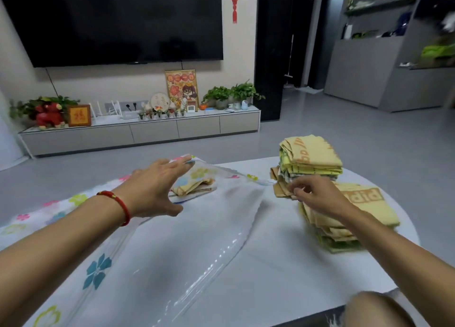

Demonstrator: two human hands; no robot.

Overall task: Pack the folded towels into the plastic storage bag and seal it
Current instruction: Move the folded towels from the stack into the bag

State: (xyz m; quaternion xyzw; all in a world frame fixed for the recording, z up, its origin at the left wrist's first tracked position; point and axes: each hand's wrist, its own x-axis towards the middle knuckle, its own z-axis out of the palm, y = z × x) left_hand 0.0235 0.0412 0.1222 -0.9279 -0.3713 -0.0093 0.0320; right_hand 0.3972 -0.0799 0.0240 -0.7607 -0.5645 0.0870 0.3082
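A clear plastic storage bag (pixel 202 228) with flower prints lies across the white table (pixel 283 265). One folded yellow towel (pixel 194 187) lies inside it near the far end. My left hand (pixel 157 188) stretches over the bag with straight fingers, the fingertips at the bag's far edge. Two stacks of folded yellow towels stand on the right: a tall far stack (pixel 310 159) and a nearer stack (pixel 344 218). My right hand (pixel 317 193) reaches between them, fingers curled around the edge of a brownish folded towel (pixel 280 186) low in the far stack.
The table's right edge curves close to the near stack. My knee (pixel 379 309) shows at the bottom right. Beyond the table are grey floor, a low TV cabinet (pixel 147 134) with plants and ornaments, and grey shelving (pixel 394 55) on the right.
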